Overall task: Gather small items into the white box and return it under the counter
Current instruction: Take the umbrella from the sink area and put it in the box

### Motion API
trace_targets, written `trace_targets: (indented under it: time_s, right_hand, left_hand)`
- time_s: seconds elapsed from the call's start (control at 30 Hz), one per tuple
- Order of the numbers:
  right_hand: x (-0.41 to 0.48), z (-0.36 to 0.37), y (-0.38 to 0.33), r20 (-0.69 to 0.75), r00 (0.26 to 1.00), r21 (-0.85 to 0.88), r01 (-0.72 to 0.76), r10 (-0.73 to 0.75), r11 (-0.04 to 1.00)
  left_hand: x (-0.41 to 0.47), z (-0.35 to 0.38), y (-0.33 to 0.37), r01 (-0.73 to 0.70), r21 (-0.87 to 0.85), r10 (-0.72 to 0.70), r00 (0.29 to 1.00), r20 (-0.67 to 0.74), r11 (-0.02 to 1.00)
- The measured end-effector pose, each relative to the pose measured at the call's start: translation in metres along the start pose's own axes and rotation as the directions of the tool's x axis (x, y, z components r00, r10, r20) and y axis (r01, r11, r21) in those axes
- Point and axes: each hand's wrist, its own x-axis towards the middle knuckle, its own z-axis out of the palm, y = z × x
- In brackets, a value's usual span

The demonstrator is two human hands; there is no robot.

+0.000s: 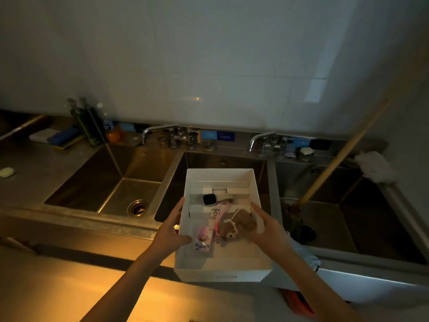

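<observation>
White box [222, 273] hung over the middle sink [171, 194] — left hand [170, 231] clamped its left wall, right hand [267, 226] its right; watch [209, 199] and plush toy [241, 223] lay inside.

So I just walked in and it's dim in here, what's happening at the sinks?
A person holds an open white cardboard box over the front of the stainless steel sinks. The left hand grips its left wall and the right hand its right wall. Inside lie a white smartwatch, a pink strap, a brown plush toy and a pink printed packet. The box is not yet under the counter.
</observation>
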Motion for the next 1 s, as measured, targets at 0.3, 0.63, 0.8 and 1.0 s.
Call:
trace_targets:
  time_s: [0.3, 0.63, 0.8, 1.0]
  right_hand:
    - [0.009, 0.019, 0.012, 0.149, 0.988, -0.046, 0.033, -0.026, 0.998]
    - [0.010, 0.027, 0.023, 0.164, 0.985, -0.059, 0.065, -0.054, 0.996]
    - [0.018, 0.024, 0.023, 0.220, 0.973, 0.020, 0.067, -0.070, 0.998]
    - [0.011, 0.006, 0.027, 0.209, 0.978, 0.228, -0.039, -0.010, 0.973]
  left_hand:
    - [-0.024, 0.004, -0.028, 0.141, -0.017, -0.142, 0.986, -0.092, 0.990]
    - [-0.033, 0.018, -0.037, 0.162, -0.039, -0.166, 0.973, -0.160, 0.986]
    - [-0.025, 0.016, -0.039, 0.167, 0.013, -0.161, 0.965, -0.207, 0.986]
    - [-0.023, 0.018, -0.047, 0.174, 0.055, -0.156, 0.957, -0.243, 0.983]
